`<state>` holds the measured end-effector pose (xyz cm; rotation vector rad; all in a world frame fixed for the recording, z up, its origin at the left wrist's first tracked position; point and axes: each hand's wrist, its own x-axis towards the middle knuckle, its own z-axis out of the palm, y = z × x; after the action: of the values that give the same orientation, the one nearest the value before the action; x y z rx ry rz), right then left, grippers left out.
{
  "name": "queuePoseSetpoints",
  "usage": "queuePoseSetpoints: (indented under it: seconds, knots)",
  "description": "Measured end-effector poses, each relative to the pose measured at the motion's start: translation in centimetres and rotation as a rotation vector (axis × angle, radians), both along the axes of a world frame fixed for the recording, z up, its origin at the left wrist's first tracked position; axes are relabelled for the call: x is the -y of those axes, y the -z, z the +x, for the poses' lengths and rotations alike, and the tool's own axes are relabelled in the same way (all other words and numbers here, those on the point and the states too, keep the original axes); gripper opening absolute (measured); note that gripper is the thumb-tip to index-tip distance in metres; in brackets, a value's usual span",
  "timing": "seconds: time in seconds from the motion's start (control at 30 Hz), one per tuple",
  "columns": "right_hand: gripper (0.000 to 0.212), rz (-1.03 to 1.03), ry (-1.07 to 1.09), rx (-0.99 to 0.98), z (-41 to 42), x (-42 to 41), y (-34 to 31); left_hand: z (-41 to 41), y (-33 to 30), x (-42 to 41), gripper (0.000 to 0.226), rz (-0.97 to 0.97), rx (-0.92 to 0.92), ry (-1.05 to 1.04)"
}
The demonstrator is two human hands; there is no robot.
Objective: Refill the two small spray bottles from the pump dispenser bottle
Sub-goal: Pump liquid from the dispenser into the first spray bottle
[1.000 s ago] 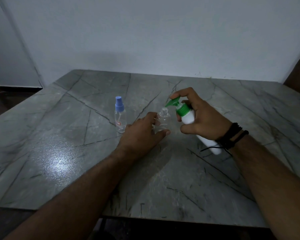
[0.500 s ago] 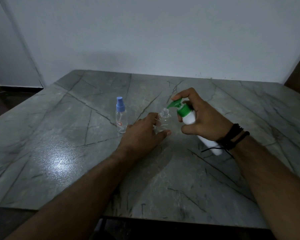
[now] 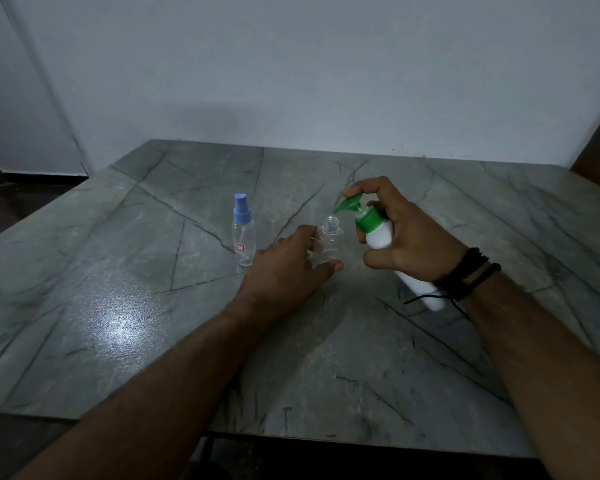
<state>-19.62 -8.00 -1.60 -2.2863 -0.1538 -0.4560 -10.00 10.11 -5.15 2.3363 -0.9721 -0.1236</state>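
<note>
Fingers of right hand (image 3: pixel 413 237) still grip pump bottle (image 3: pixel 380 233), nozzle risen; left hand (image 3: pixel 288 271) holds open bottle (image 3: pixel 329 242).

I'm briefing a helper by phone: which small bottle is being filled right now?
On the grey marble table, look between the two hands. The clear uncapped plastic bottle stands there, under the green pump spout. Its neighbour wears a blue spray cap.
</note>
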Motion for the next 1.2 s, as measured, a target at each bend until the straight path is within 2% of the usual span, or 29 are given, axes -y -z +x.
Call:
queuePoseSetpoints:
  seconds: [0.63,0.83,1.03,1.2]
  knots:
    - [0.073,-0.011,0.008,-0.015,0.1,-0.05,-0.03,0.14,0.2,0.12,0.057,-0.01,0.019,0.0]
    - [0.079,-0.012,0.005,0.002,-0.04,-0.03,-0.01,0.23,0.41,0.12,0.059,-0.022,0.018,0.004]
    - [0.073,-0.018,0.004,-0.013,0.08,-0.09,-0.02,0.28,0.44,0.13,0.059,-0.019,0.02,-0.002]
    - [0.079,-0.023,0.011,-0.004,-0.03,-0.15,0.0,0.28,0.41,0.18,0.06,-0.011,0.026,-0.002]
